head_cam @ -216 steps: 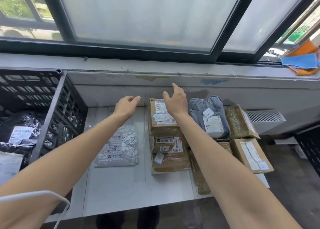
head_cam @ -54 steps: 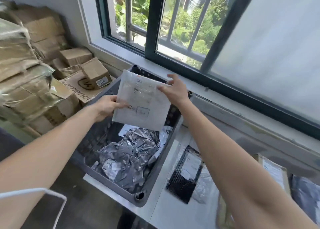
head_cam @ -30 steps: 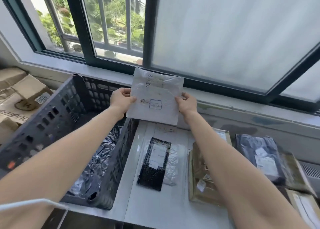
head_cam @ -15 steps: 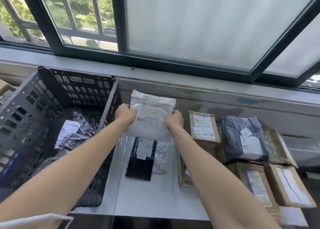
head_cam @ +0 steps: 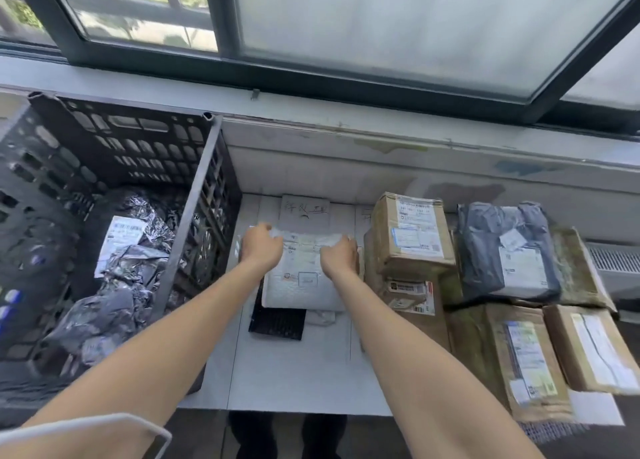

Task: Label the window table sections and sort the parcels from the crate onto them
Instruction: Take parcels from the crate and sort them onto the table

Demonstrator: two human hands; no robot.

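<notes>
White mailer (head_cam: 300, 287), one; two hands (head_cam: 261, 247) (head_cam: 341, 259) gripping

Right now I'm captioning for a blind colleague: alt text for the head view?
Left hand and right hand hold a white mailer on a black mailer on the table. A crate of foil parcels stands left; cardboard boxes and a grey bag lie right.

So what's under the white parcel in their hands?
A black mailer and a pale bag poke out beneath the white parcel; their upper parts are covered.
</notes>
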